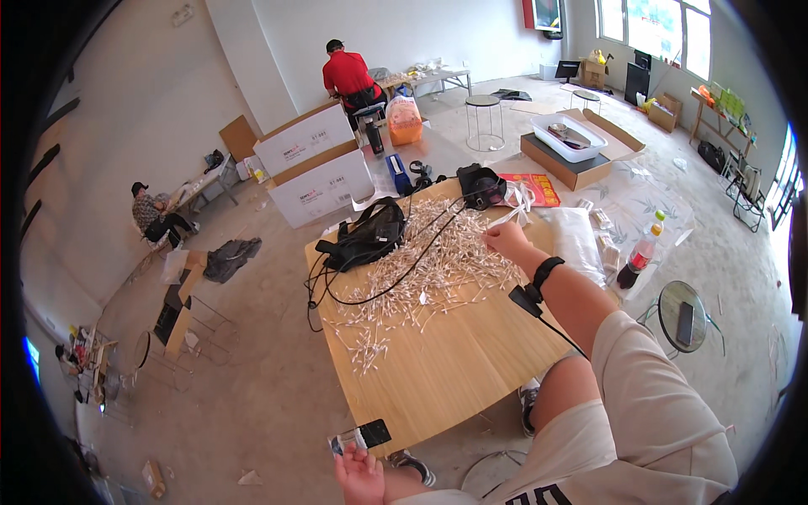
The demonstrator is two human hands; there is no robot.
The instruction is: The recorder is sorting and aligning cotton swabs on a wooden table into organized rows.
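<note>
A wide heap of loose cotton swabs (438, 252) covers the far half of the wooden table (454, 370). At the heap's right side, my right hand (505, 241) has its fingers pinched together low over the swabs; whatever they hold is too small to make out. My left hand (360, 475) is at the table's near left corner, closed on a small clear plastic packet (343, 441) with some white and blue on it. Right beside that packet, a black phone (375, 433) lies on the table corner. A black strap with a cabled device (528, 299) is on my right wrist.
Black bags (370, 236) and cables lie across the heap. To the right are a white plastic bundle (576, 244) and a cola bottle (640, 255). Beyond stand white boxes (324, 189) and an open carton (564, 164). A person in red (349, 76) sits farther back.
</note>
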